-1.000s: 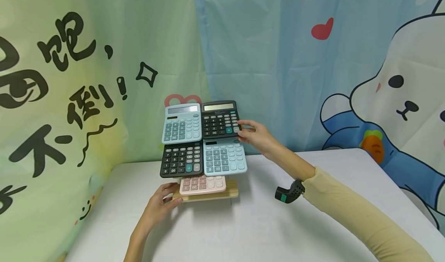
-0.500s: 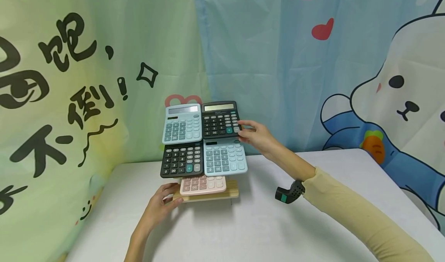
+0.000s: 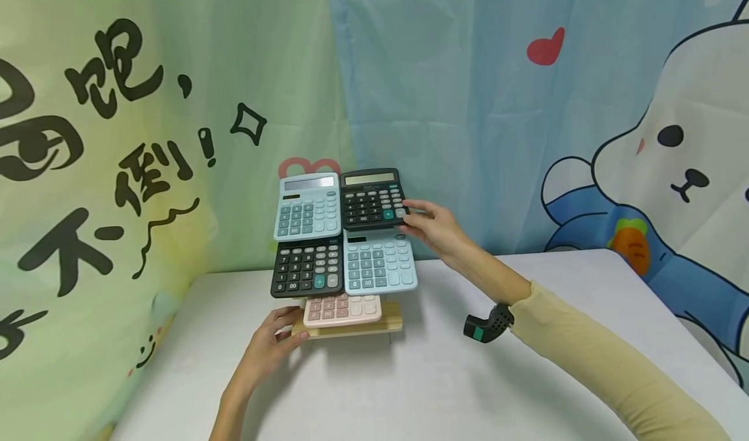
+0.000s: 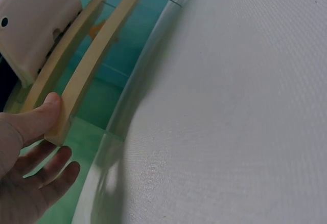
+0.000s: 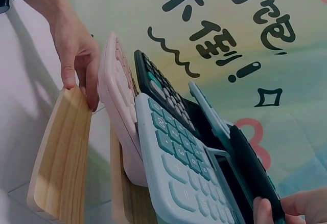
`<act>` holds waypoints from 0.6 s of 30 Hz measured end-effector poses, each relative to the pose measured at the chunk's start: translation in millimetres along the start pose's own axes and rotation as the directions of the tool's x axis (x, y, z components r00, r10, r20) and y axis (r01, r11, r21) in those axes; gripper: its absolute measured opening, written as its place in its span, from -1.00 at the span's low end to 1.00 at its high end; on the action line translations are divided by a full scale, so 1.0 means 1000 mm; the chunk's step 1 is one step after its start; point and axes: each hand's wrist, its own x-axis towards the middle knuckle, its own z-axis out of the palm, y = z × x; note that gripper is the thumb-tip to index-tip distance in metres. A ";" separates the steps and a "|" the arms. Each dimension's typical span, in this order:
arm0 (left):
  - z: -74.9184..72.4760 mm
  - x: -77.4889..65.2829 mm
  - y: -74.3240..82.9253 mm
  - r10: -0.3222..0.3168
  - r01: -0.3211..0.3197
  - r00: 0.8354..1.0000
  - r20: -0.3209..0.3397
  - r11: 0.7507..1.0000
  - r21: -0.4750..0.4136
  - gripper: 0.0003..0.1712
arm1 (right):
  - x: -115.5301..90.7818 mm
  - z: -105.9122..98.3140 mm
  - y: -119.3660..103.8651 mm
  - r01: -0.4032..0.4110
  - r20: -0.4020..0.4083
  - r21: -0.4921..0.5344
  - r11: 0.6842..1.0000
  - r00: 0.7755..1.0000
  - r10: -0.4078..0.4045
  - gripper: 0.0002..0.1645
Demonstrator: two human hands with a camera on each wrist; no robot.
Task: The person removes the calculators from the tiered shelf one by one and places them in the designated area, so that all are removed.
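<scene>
In the head view my left hand [image 3: 266, 347] holds the left end of a light wooden slatted stand [image 3: 391, 322]. The left wrist view shows the thumb above the front slat [image 4: 94, 60] and fingers below. A pink calculator [image 3: 342, 312] leans on the stand. Above it sit a black calculator [image 3: 307, 268] on the left and a light blue calculator [image 3: 380, 262] on the right. The top row has another light blue calculator [image 3: 307, 207] and, beside it, another black calculator [image 3: 368, 200]. My right hand [image 3: 435, 229] pinches that upper black one by its right lower edge.
A white cloth-covered table [image 3: 468, 389] lies under the stand. Close behind the calculators hangs a printed curtain [image 3: 409, 90] with lettering and a cartoon bear. A black device [image 3: 488, 324] is strapped at my right wrist, below the sleeve [image 3: 585, 343].
The lower edge of the upper right black calculator has risen slightly with my right hand, baring a little more of the light blue one below. My left hand stays on the stand.
</scene>
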 end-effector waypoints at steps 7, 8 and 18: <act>0.000 0.001 0.000 -0.002 0.002 1.000 0.003 1.000 -0.005 -0.43 | -0.001 0.002 0.001 0.005 -0.023 0.054 0.999 1.000 -0.004 -0.40; 0.000 0.001 0.000 -0.002 0.002 1.000 0.004 1.000 -0.005 -0.43 | -0.001 0.002 0.001 0.004 -0.026 0.064 0.998 1.000 -0.002 -0.39; 0.000 0.000 0.000 -0.006 0.006 1.000 0.002 1.000 -0.002 -0.44 | -0.003 0.003 0.002 0.019 -0.035 0.104 0.994 0.999 -0.015 -0.41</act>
